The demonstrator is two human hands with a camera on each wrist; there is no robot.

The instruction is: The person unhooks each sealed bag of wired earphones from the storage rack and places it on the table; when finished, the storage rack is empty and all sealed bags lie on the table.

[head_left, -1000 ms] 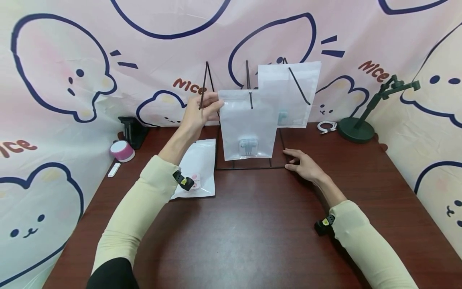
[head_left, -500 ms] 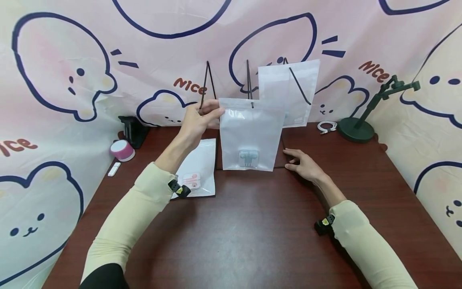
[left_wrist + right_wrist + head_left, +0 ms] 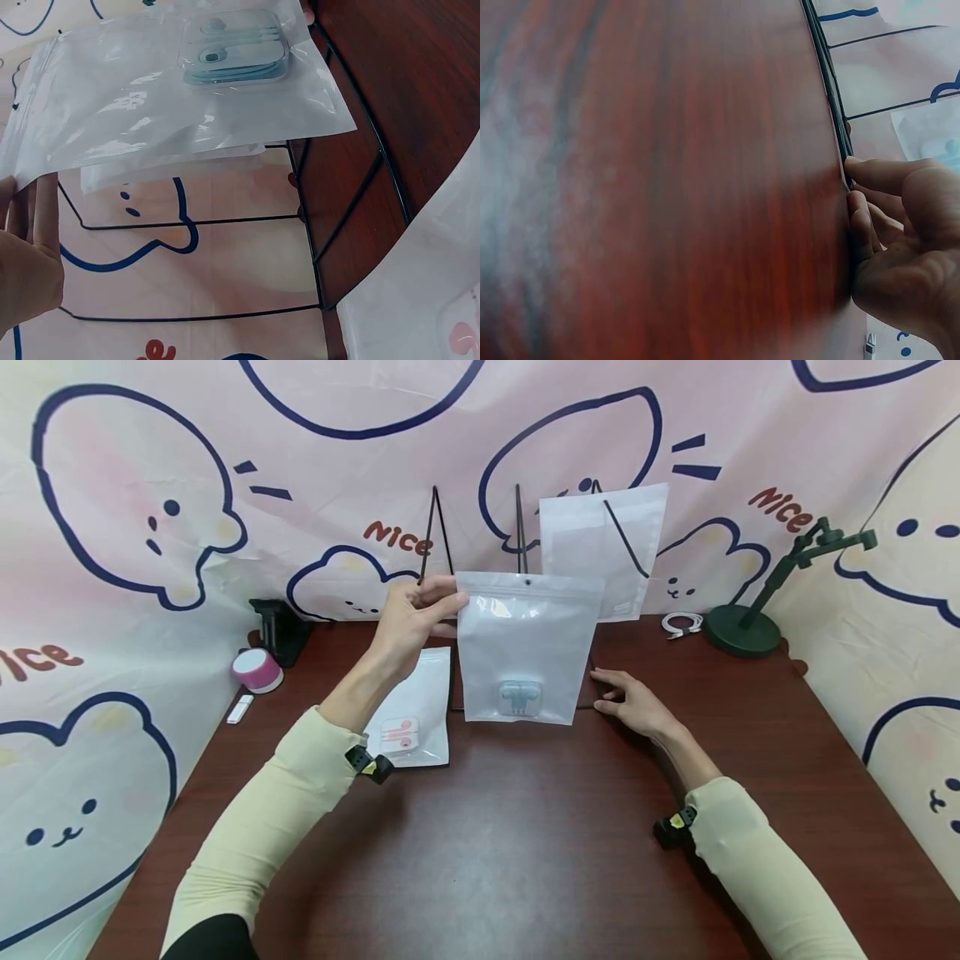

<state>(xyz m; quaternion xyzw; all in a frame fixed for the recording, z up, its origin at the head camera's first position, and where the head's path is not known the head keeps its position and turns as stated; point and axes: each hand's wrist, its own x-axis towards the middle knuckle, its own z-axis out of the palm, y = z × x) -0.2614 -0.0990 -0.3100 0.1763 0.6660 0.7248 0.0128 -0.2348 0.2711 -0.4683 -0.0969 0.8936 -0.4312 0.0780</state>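
Observation:
My left hand point(image 3: 420, 620) pinches the upper left edge of a white zip bag point(image 3: 528, 639), which shows earphones point(image 3: 520, 698) in a clear case near its bottom. At the bag's top hole only a small dark spot of the middle hook shows. My right hand point(image 3: 633, 703) grips the front right corner of a black wire rack point(image 3: 838, 112) on the table, thumb and fingertips at the wire. Behind, a second white bag point(image 3: 600, 552) hangs from the rack's right hook. Left of the rack lies a third white bag point(image 3: 420, 693) with pink earphones.
The left hook point(image 3: 441, 531) of the rack stands beside my left hand. A green stand point(image 3: 742, 628) and a coiled white cable point(image 3: 682, 624) are at the back right. A black holder point(image 3: 279, 633), a pink-and-white jar point(image 3: 257, 671) and a small white stick point(image 3: 239, 709) sit back left.
My left hand has drawn the bag forward and down, and less of the middle hook pokes through its hole. The right hand stays at the rack's corner.

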